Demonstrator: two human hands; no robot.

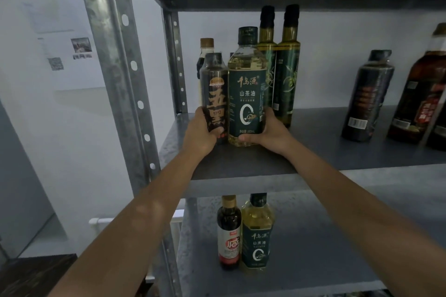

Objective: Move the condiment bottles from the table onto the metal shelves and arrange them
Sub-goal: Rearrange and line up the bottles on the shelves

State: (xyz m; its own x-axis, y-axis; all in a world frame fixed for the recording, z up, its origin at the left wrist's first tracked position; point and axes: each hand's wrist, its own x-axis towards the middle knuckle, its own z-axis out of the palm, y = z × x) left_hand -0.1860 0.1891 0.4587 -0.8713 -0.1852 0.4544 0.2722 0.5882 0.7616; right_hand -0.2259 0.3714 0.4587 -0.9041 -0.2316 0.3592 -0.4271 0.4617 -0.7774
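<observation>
My left hand (pixel 200 134) grips a dark bottle with an orange-lettered label (pixel 214 94) near its base. Beside it, touching, stands a yellow tea-oil bottle with a green label (pixel 246 94), and my right hand (pixel 270 131) grips its lower part. Both bottles are upright at the left end of the middle metal shelf (pixel 325 149). Right behind them stand two tall olive-oil bottles (pixel 280 67) and a cork-capped bottle (pixel 206 47), mostly hidden.
Further right on the same shelf are a dark bottle (pixel 368 96) and a brown bottle (pixel 424 94) at the frame's edge. The shelf below holds a red-labelled sauce bottle (pixel 229 234) and another tea-oil bottle (pixel 257 231). A perforated steel upright (pixel 125 79) stands to the left.
</observation>
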